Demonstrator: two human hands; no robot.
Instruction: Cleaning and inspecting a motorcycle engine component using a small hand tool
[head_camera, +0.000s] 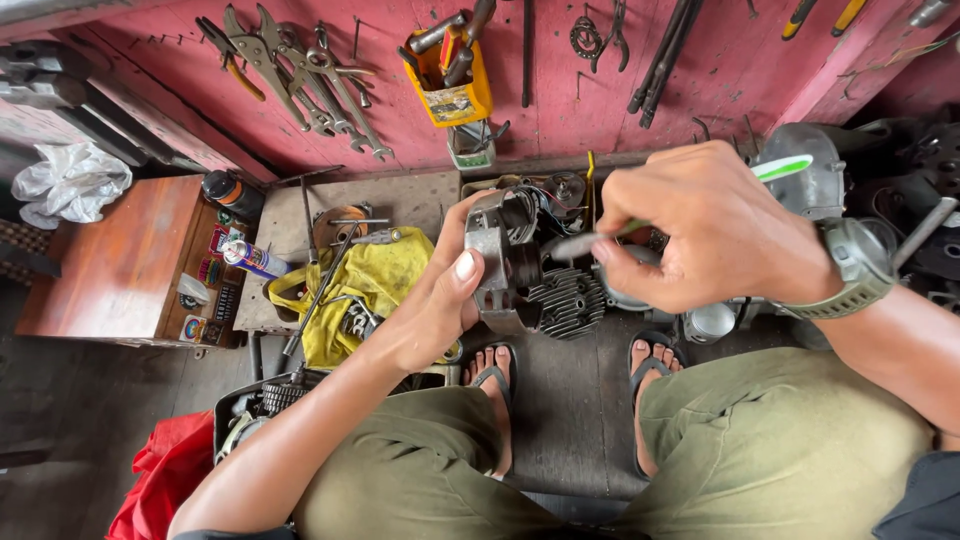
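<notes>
clearly mid-cleaning: a person is brushing a small engine part held over the floor.

the left hand is gripping the grey engine casing from its left side, fingers clamped on its edge with the thumb up against its face, holding it up between the knees, just above the finned cylinder near the sandalled feet. the right hand is pinching a green-and-white toothbrush, fingers closed around its handle, the bristle end seeming to point into the casing's open side, though that end is blurred. judging by this, the scrubbing step is under way; the next stroke is calling for a steady left-hand hold. a yellow cloth with tools is lying to the left, pliers and wrenches are hanging on the red wall.
</notes>
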